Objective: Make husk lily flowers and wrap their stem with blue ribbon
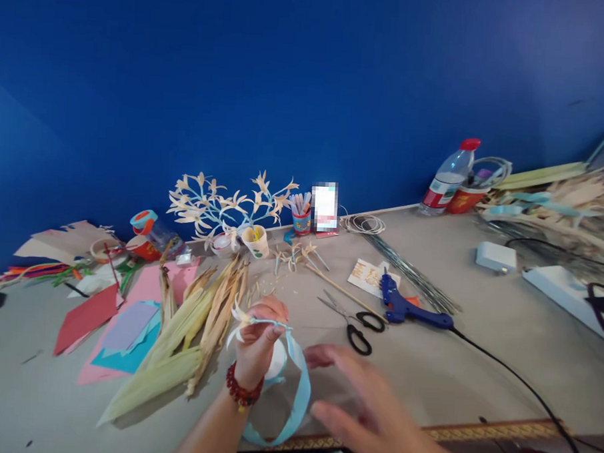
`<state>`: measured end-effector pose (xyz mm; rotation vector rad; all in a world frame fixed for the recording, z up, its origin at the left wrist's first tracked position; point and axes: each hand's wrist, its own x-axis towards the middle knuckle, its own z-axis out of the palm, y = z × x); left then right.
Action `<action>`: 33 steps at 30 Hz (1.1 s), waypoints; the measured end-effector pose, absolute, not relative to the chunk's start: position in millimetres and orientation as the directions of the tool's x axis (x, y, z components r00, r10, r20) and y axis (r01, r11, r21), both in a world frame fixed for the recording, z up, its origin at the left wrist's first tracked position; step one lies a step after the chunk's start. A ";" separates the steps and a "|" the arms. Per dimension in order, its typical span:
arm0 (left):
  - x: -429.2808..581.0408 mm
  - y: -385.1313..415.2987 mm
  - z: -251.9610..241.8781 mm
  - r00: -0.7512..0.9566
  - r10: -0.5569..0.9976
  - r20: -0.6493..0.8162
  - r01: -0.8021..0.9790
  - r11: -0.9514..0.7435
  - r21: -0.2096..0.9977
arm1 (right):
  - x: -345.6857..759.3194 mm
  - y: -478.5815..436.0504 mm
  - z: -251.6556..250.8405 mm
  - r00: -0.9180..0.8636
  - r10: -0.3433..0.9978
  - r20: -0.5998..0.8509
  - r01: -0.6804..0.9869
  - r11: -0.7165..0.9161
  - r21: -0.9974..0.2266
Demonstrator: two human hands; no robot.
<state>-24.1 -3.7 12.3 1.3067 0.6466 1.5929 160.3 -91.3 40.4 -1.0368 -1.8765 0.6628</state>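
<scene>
My left hand (pixel 261 335), with a red bead bracelet at the wrist, pinches the thin stem of a pale husk flower (pixel 238 319). From the stem's right end a light blue ribbon (pixel 301 387) loops down towards the table's front edge. Part of a white roll (pixel 277 360) shows just behind my left wrist. To the right of the ribbon is my right hand (pixel 359 396), fingers apart and holding nothing. Black-handled scissors (pixel 360 329) lie beyond it, beside a blue glue gun (pixel 408 308).
Corn husks (pixel 188 322) and coloured paper (pixel 127 332) lie on the left. Finished flower branches (pixel 217 206) stand in cups at the back. A bundle of wires (pixel 415 271), a water bottle (pixel 447 183) and a power strip (pixel 569 295) are on the right.
</scene>
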 end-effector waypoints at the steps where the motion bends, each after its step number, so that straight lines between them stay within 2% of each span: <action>1: -25.5 -3.4 11.1 0.008 0.895 0.446 -0.306 -0.422 0.853 | 142.9 -93.3 32.7 -0.251 0.879 0.405 0.365 0.473 -0.802; 3: -27.7 -2.8 8.5 0.005 0.899 0.439 -0.248 -0.424 0.871 | 118.3 -93.3 21.3 -0.201 0.921 0.333 0.227 0.374 -0.899; 5: -29.2 -2.4 5.7 0.006 0.905 0.425 -0.208 -0.415 0.886 | 108.4 -90.7 20.0 -0.089 0.955 0.284 0.149 0.294 -0.944; 8: -30.0 -2.5 3.1 0.020 0.910 0.414 -0.182 -0.404 0.897 | 117.2 -86.0 35.2 0.020 0.962 0.273 0.214 0.263 -0.941; 10: -29.6 -2.9 3.6 0.035 0.910 0.414 -0.175 -0.402 0.899 | 132.0 -81.9 50.1 -0.009 0.945 0.328 0.308 0.314 -0.898; 14: -26.5 -3.2 9.4 0.071 0.909 0.411 -0.200 -0.391 0.898 | 160.9 -67.7 75.3 -0.202 0.861 0.466 0.453 0.504 -0.735; 18: -21.2 -2.9 15.9 0.111 0.911 0.397 -0.303 -0.350 0.886 | 177.3 -48.2 91.9 -0.322 0.845 0.428 0.509 0.536 -0.674; 24: -15.6 -4.8 23.2 0.235 0.903 0.360 -0.413 -0.243 0.878 | 186.5 -21.0 96.3 -0.320 0.901 0.291 0.510 0.423 -0.749; 29: -13.8 -7.0 26.2 0.247 0.920 0.305 -0.448 -0.171 0.877 | 185.7 -4.2 83.7 -0.346 0.919 0.190 0.407 0.329 -0.852; 33: -13.8 -6.0 25.7 0.240 0.914 0.326 -0.467 -0.186 0.865 | 180.7 5.8 72.0 -0.391 0.909 0.143 0.305 0.275 -0.912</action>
